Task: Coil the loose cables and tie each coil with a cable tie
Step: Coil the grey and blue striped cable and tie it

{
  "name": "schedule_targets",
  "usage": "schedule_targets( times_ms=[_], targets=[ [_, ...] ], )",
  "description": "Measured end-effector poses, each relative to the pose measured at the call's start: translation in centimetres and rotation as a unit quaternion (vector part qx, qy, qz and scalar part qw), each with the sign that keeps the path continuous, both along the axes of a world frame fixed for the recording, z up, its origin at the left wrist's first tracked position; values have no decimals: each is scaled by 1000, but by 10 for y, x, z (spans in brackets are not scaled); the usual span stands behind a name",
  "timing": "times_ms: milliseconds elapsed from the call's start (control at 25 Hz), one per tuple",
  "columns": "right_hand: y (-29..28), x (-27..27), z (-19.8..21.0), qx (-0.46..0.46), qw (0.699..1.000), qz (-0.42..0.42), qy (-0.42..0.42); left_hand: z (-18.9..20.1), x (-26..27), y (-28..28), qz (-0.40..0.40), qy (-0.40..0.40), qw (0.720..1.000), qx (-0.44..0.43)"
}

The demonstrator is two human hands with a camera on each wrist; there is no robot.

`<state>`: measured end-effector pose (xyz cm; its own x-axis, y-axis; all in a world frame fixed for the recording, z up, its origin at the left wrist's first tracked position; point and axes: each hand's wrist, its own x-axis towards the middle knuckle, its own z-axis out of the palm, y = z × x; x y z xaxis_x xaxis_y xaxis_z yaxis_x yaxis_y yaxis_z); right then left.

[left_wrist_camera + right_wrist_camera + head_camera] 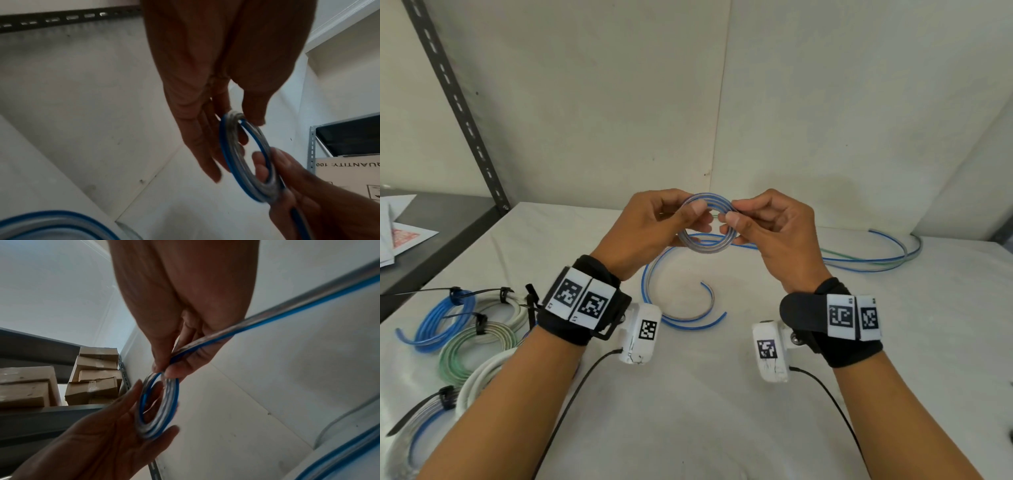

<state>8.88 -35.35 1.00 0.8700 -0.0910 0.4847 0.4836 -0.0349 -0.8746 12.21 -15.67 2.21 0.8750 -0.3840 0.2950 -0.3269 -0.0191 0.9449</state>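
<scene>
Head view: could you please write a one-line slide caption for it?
Both hands, left hand and right hand, wind a blue-and-clear cable coil above the table.

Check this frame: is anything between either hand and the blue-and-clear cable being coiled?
Nothing visible is. The left hand and right hand both already pinch the coil directly, holding it above the table. The tied coils lie off to the left, clear of it.
</scene>
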Motion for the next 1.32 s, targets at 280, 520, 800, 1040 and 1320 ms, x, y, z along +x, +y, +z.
schedule_targets(
  times_ms=[280,520,800,1040,1320],
  targets=[
    [-9,2,-3,-78,997,20,1,2,1,10,9,-14,998,59],
    [-9,-2,-3,-198,980,23,14,3,1,17,-8,-55,977,206],
    [0,-1,-3,-152,988,26,-10,7,1,18,26,-72,986,149],
    [11,0,-5,33,999,-18,-1,8,1,13,50,-49,997,13],
    [24,-7,0,126,992,-20,4,5,0,1,88,4,989,-122]
  ],
)
